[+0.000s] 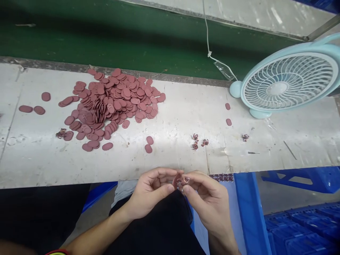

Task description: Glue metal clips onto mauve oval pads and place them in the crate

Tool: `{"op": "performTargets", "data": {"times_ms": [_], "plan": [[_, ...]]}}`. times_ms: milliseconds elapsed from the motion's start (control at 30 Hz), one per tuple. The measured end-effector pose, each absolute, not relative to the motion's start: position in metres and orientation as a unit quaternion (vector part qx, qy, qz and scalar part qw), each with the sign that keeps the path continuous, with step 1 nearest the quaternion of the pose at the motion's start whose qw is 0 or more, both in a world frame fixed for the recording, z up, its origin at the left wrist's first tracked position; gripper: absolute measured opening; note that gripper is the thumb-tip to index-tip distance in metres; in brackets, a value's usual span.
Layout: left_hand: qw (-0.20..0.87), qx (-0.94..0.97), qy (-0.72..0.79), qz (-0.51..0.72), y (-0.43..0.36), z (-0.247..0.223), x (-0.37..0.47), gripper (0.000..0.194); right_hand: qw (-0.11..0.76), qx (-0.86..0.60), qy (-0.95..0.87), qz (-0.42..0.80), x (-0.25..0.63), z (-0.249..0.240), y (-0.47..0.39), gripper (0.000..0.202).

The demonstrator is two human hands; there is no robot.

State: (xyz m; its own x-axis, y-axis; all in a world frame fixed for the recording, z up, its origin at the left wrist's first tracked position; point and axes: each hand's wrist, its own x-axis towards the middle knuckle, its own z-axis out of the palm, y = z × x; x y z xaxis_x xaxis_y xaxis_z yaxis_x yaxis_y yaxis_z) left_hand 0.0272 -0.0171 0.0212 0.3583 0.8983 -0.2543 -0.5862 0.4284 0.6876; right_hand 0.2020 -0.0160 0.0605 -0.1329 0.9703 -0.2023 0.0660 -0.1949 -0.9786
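Observation:
Near the table's front edge, my left hand [156, 191] pinches a reddish-brown oval disc [176, 180] on its side between thumb and fingers. Facing it, my right hand [205, 193] grips a small part with copper-coloured wire [186, 180]. The two pieces meet or nearly meet between my fingertips; whether they touch I cannot tell. Beyond my hands lie two loose oval discs [149, 144], and a large heap of such discs [119, 95] spreads to the left. A few small copper-wired parts [195, 141] lie to the right.
A light-blue fan [287, 79] stands at the right, its white cable [207, 32] running up. Behind the white table [183, 117] is a green belt-like surface [106, 39]. Rows of small dark parts [221, 177] sit beside my right hand, above a blue crate edge [249, 212].

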Motion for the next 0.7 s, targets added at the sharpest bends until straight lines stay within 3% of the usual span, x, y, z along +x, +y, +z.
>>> {"op": "performTargets", "data": {"times_ms": [300, 700], "plan": [[0.802, 0.241, 0.314, 0.447, -0.0128, 0.0202, 0.0258, 0.008, 0.345, -0.542, -0.550, 0.533, 0.2092, 0.0648, -0.0132, 0.025], [0.783, 0.255, 0.368, 0.432, -0.0117, 0.0197, 0.0235, 0.003, 0.345, -0.535, -0.545, 0.546, 0.2066, 0.0645, -0.0090, 0.022]]}}
